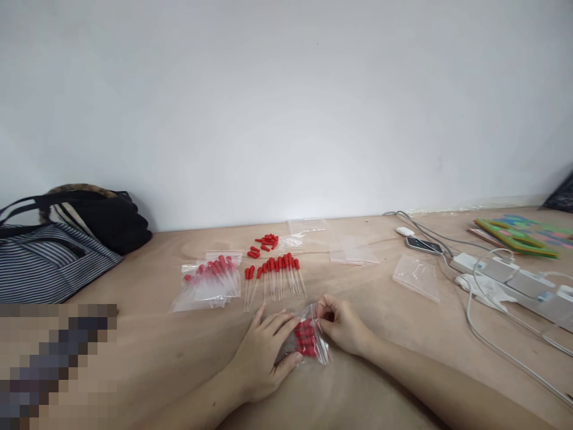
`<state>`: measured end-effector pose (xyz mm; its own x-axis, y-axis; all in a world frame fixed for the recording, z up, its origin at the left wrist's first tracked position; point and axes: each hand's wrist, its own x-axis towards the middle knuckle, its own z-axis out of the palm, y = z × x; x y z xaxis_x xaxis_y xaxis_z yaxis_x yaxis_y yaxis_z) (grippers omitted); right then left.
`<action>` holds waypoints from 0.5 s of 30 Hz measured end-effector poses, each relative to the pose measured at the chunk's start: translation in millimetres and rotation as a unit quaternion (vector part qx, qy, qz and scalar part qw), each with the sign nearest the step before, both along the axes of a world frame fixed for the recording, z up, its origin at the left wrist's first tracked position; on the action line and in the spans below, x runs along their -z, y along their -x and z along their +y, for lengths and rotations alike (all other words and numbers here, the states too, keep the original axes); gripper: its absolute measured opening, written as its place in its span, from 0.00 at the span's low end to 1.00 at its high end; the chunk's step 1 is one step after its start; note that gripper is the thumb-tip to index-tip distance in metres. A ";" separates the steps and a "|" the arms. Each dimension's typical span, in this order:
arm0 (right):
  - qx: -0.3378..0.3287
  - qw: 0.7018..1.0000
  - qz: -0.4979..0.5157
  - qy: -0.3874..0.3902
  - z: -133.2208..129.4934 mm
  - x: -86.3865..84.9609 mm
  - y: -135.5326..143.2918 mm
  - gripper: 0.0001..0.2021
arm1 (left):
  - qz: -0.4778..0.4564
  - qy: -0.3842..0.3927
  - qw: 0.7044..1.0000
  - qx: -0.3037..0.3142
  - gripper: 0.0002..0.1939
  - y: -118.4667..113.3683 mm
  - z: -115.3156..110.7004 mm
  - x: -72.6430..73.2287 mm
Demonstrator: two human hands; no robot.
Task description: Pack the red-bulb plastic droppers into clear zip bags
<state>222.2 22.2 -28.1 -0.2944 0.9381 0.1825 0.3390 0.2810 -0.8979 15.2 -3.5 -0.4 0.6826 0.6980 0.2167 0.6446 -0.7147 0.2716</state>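
A clear zip-lock bag (pixel 323 352) with several red-bulbed droppers (pixel 305 337) inside lies flat on the table in front of me. My left hand (pixel 266 352) rests over the bag's left part, fingers stretched out and spread, with fingertips and thumb touching the plastic. At the bag's upper right edge my right hand (pixel 338 322) is closed in a pinch on the plastic. The tubes of the bagged droppers are mostly hidden under my left hand. Just beyond my hands, assembled droppers (pixel 280 272) lie in a row, red bulbs pointing away from me.
Filled zip-lock bags (pixel 208 283) lie left of the row. Loose red bulbs (pixel 266 243) and thin clear tubes (pixel 290 242) are behind it. Bags without droppers (pixel 416 278) lie to the right. Further right are a power strip (pixel 519 280), cables and a black device (pixel 423 245); a striped bag (pixel 49 263) stands left.
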 end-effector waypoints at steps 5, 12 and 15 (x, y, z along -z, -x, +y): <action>0.027 0.999 -0.040 -0.015 7.0 -1.6 -2.3 0.07 | -0.014 -0.020 1.000 0.000 0.22 1.1 -0.3 2.2; -0.039 0.935 -0.287 -0.205 59.4 -20.1 -28.1 0.09 | 0.001 -0.019 1.000 0.000 0.21 -0.9 -2.1 -3.0; -0.059 0.836 -0.433 -0.332 83.1 -27.1 -19.0 0.13 | 0.000 -0.018 1.000 -0.004 0.21 -0.3 -2.5 -2.9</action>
